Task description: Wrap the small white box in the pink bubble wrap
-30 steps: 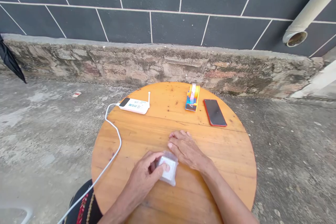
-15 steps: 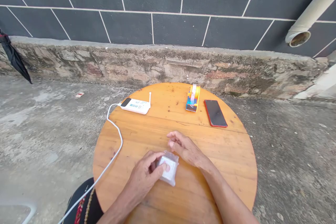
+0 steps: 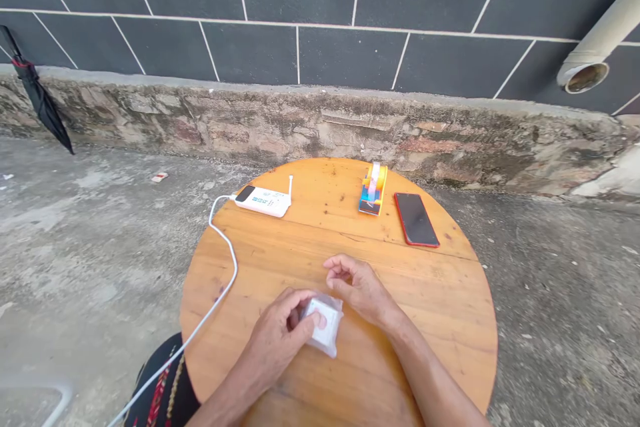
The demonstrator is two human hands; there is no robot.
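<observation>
My left hand (image 3: 283,327) pinches a small white box in clear plastic wrap (image 3: 327,328), thumb on its top face and fingers along its far left side. The box rests on or just over the wooden table; I cannot tell which. Just beyond it to the right, my right hand (image 3: 363,290) hovers with loosely bent fingers, a gap between thumb and forefinger, and nothing held. It does not touch the box.
On the round wooden table (image 3: 280,253) lie a white device (image 3: 265,201) with a white cable (image 3: 234,260), a yellow-and-blue tape dispenser (image 3: 373,190) and a red-edged phone (image 3: 417,219). A folded umbrella (image 3: 44,100) leans against the wall; a pipe (image 3: 595,57) juts out at right.
The view has shifted slightly, so everything sits a little further right. My right hand's fingers have curled a little more. The left hand keeps its hold on the wrapped box.
</observation>
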